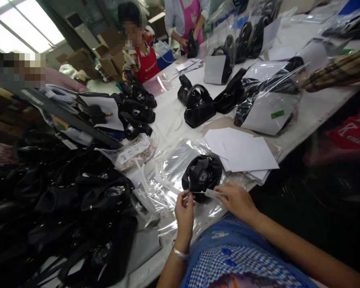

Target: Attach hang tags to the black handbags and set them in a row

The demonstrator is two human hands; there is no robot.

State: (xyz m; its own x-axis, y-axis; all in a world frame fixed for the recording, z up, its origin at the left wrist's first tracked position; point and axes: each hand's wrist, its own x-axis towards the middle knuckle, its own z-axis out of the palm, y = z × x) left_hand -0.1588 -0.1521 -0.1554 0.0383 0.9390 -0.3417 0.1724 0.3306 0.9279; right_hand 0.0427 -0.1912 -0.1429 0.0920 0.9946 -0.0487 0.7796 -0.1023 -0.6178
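A small black handbag lies on clear plastic in front of me, with something clear and crinkled in its opening. My right hand is closed on a white hang tag at the bag's near edge. A thin dark cord runs from the tag to my left hand. The fingertips of my left hand are pinched together by the bag's near left side, apparently on the cord's end. That end is too small to make out clearly.
White paper sheets are stacked to the right of the bag. A plastic bag of small parts lies to the left. Many black handbags fill the left side. More bags stand ahead, and co-workers are around the table.
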